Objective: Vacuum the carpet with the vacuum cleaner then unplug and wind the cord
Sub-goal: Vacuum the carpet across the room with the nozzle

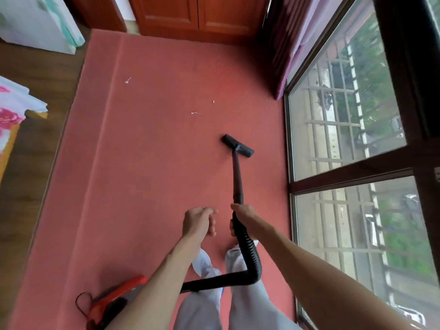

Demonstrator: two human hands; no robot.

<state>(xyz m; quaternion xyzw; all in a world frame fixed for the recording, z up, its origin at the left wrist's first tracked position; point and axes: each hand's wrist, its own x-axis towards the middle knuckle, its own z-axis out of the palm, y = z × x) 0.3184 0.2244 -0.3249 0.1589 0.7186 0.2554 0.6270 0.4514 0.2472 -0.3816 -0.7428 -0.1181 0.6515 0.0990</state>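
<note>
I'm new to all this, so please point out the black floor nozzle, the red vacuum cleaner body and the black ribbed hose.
black floor nozzle (238, 146): head view, middle of its bar.
red vacuum cleaner body (114, 297): head view, top shell.
black ribbed hose (252, 256): head view, its bend.

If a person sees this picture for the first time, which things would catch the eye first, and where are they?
Probably the red carpet, which fills the middle of the floor, with small white scraps lying ahead. Next comes the black vacuum tube, held by the right hand, with its nozzle resting on the carpet near the large window on the right. The left hand holds nothing.
</note>
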